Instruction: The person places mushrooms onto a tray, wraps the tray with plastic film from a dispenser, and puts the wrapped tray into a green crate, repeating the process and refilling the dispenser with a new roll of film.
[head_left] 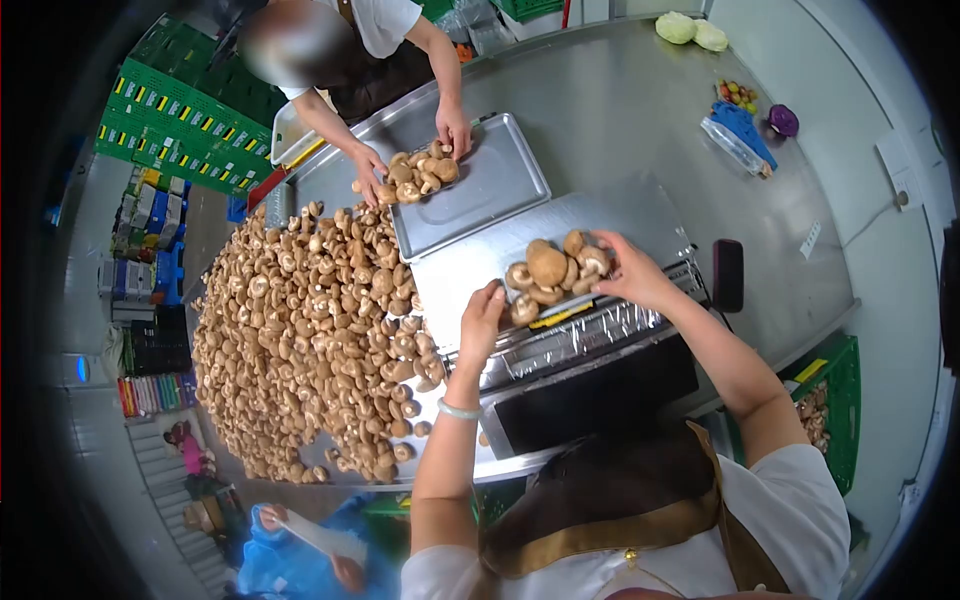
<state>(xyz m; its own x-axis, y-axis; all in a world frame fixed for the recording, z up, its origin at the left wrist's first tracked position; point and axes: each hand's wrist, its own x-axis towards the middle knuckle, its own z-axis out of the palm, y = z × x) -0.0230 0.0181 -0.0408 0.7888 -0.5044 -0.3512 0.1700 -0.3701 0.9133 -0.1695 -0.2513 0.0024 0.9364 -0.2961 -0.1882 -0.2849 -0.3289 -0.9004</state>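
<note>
- The left hand [483,320], fingers together and almost straight, touches the small pile of shiitake mushrooms [550,272] at its 8 o'clock edge.
- The right hand [630,275], fingers bent and a little spread, cups this pile at 3 o'clock.
- The pile lies on a steel scale pan [460,270].
- A big mushroom heap [310,340] lies at 9 o'clock.
- At 11 o'clock, a co-worker's hands [455,130] touch mushrooms on a metal tray [495,190].

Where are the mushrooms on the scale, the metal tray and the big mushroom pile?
mushrooms on the scale [548,268]: head view, largest cap in the heap.
metal tray [500,185]: head view, bare part of its floor.
big mushroom pile [310,340]: head view, middle of the pile.
</note>
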